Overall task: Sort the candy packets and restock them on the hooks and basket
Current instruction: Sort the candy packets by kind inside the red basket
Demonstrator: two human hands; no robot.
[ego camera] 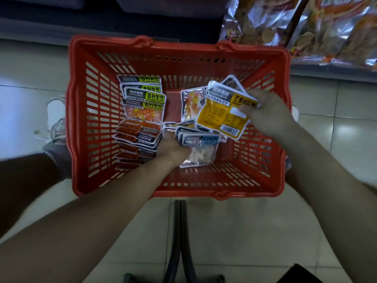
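Sorting was under way in the basket (pixel 183 46): the right hand (pixel 265 111) pinched a yellow packet (pixel 222 113) by its edge, thumb curled on top. The left hand (pixel 172 148) gripped a fan of blue packets (pixel 201 139), its fingers hidden beneath. A green pile (pixel 144 97) and an orange pile (pixel 136 137) lay just left of those fingers; the yellow one probably needed its own spot next, apart from both.

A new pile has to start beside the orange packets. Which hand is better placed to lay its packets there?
Likely left. The left hand grips the blue-label packets right next to the orange stack; the right hand holds a yellow packet on the far side of the basket.
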